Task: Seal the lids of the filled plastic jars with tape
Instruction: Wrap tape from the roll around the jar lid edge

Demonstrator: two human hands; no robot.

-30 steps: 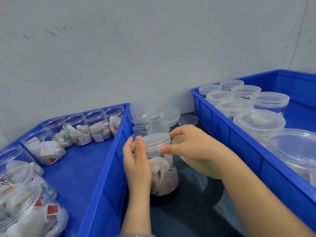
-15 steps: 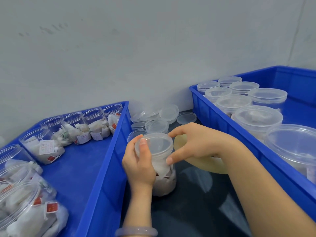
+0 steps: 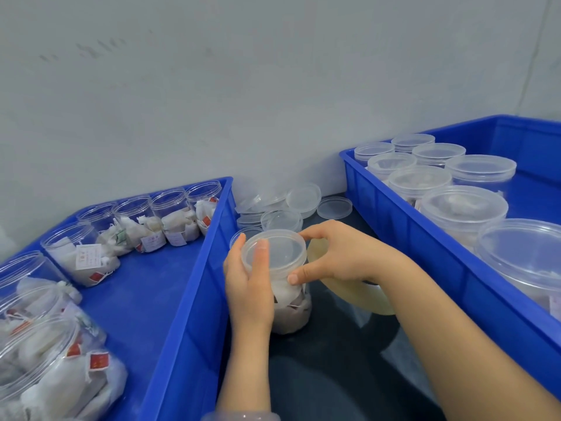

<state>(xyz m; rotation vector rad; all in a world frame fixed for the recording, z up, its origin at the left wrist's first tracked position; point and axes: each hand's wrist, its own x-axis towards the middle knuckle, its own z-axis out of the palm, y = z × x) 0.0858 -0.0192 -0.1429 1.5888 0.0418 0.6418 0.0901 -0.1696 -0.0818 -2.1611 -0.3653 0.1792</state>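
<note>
A clear plastic jar (image 3: 293, 311) filled with white sachets stands on the dark surface between two blue crates, tilted toward me, with a translucent lid (image 3: 280, 250) on it. My left hand (image 3: 250, 287) grips the jar's left side, thumb lying over the lid. My right hand (image 3: 340, 256) pinches the lid's rim, index finger at the back and thumb at the front. A roll of pale yellowish tape (image 3: 358, 294) sits behind and under my right wrist, partly hidden.
The left blue crate (image 3: 194, 287) holds several open filled jars (image 3: 170, 220). The right blue crate (image 3: 425, 244) holds several lidded jars (image 3: 461, 214). Loose lids (image 3: 303, 197) are piled by the grey wall between the crates.
The jar tipped toward me so the lid's top faces the camera. My left thumb slid onto the lid and my right thumb moved down to the front of the rim.
</note>
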